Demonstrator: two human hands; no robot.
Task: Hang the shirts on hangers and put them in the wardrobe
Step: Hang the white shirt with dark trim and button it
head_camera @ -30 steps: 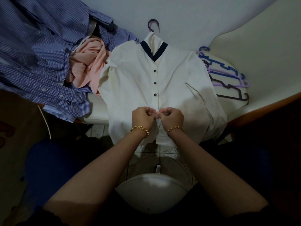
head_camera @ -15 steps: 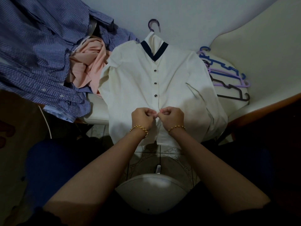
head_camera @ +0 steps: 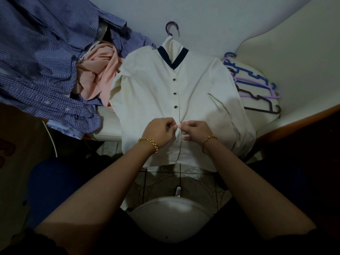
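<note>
Hands meet at the front opening of the white shirt (head_camera: 147,92). My left hand (head_camera: 159,130) and right hand (head_camera: 195,130) are both curled tight, and the fingers (head_camera: 185,126) pinch the two cloth edges together. I judge this is the next button. The button itself is hidden under the fingertips, so I can't tell if it's through.

The shirt lies front up under both hands, its long axis running straight away from me, hem hanging off the near edge of the counter (head_camera: 108,127), collar far. Both hands are equally near the opening. The stretch toward me looks undone, so the next move likely comes nearer.

Beyond the hands, three dark buttons (head_camera: 174,93) are fastened. Past the collar a purple hanger hook (head_camera: 172,30) sticks out, so the hanger is in.

Left of the shirt and touching it is a pink garment (head_camera: 99,74), then blue checked shirts (head_camera: 46,61) in a pile. To the right, spare hangers (head_camera: 257,85) are stacked beside the sleeve. Nothing blocks the hands. The wardrobe is not in view.
</note>
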